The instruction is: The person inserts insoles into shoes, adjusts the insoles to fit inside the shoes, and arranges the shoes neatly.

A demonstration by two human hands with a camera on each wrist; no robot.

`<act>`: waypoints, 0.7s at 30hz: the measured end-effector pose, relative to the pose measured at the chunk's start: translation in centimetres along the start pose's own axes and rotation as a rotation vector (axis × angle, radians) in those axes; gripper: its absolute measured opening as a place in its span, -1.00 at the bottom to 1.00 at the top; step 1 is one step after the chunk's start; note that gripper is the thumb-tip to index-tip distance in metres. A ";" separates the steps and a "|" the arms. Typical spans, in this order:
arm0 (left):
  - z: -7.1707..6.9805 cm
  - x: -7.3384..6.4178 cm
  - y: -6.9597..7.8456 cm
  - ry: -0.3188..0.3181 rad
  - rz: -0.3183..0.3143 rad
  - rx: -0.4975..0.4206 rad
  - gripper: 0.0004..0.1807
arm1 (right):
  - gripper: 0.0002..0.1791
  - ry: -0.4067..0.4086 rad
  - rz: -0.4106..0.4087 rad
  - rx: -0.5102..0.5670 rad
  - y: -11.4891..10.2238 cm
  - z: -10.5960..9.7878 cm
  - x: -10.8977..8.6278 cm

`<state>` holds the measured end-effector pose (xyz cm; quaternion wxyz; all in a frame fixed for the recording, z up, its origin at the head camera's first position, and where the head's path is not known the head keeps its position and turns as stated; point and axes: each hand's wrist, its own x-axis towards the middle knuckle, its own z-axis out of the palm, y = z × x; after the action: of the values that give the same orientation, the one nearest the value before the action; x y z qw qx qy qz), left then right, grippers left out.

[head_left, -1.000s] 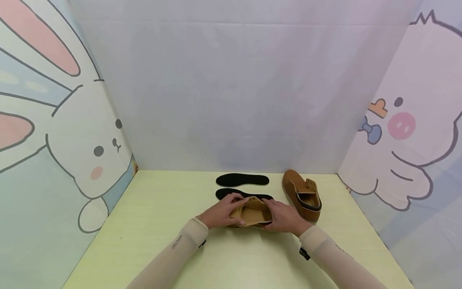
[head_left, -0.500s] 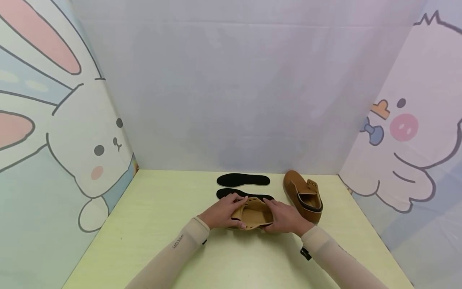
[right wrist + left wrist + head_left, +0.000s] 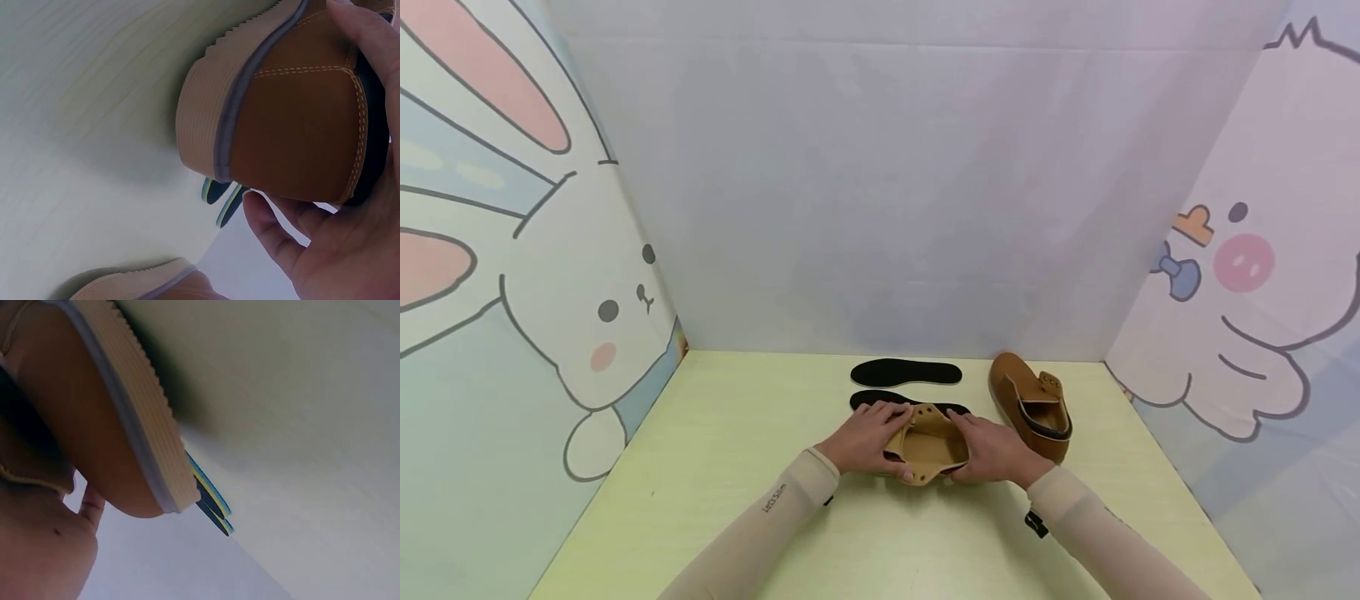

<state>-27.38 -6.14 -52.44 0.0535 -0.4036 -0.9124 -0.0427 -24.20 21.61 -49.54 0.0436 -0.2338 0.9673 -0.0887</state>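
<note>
A brown leather shoe [image 3: 934, 450] lies sideways before me, toe to the left, its tan-lined opening spread wide with the eyelet flaps apart. My left hand [image 3: 867, 442] grips it at the toe side of the opening, thumb on the near flap and fingers on the far one. At the heel end, my right hand [image 3: 997, 450] holds the collar between thumb and fingers. The left wrist view shows the rounded toe [image 3: 94, 419] and ridged sole beside the table. Stitching runs along the brown heel [image 3: 294, 131] in the right wrist view, with my right fingers behind it.
Two black insoles [image 3: 906, 372] lie one behind the other beyond the shoe; the nearer is partly covered by my hands. A second brown shoe [image 3: 1026, 404] stands at the right, toe toward the back wall [image 3: 887, 208]. Printed side walls flank the pale table [image 3: 737, 417].
The shoe's near eyelet flap has folded outward toward me, so the opening shows wider. Both hands keep their hold with only slight shifts; the insoles and second shoe stay put.
</note>
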 end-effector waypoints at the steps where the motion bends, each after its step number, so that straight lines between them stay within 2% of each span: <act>1: 0.1 0.0 0.0 -0.007 -0.004 -0.011 0.27 | 0.32 -0.011 -0.002 0.004 0.0 -0.1 0.0; 4: 0.3 -0.1 0.0 -0.027 -0.017 -0.042 0.28 | 0.34 -0.058 -0.011 0.019 0.2 -0.7 0.0; 7: 0.3 -0.1 0.1 -0.021 -0.021 -0.054 0.28 | 0.32 -0.116 -0.023 0.066 0.3 -1.6 0.3; 12: 0.4 0.0 0.0 -0.037 -0.028 -0.025 0.29 | 0.20 -0.207 -0.062 0.249 0.9 -3.8 1.6; 14: 0.5 0.1 0.0 -0.054 -0.029 -0.030 0.28 | 0.11 -0.204 -0.076 0.314 1.1 -4.7 2.4; 16: 0.5 0.1 0.0 -0.067 -0.031 -0.036 0.27 | -0.02 -0.180 -0.088 0.330 1.2 -5.7 3.5; 21: 0.7 0.1 0.1 -0.075 -0.033 -0.023 0.26 | -0.33 -0.098 -0.084 0.235 0.9 -7.1 7.2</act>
<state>-27.43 -5.91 -53.06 0.0139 -0.3903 -0.9198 -0.0388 -31.93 20.14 -43.01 0.1141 -0.2712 0.9363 -0.1915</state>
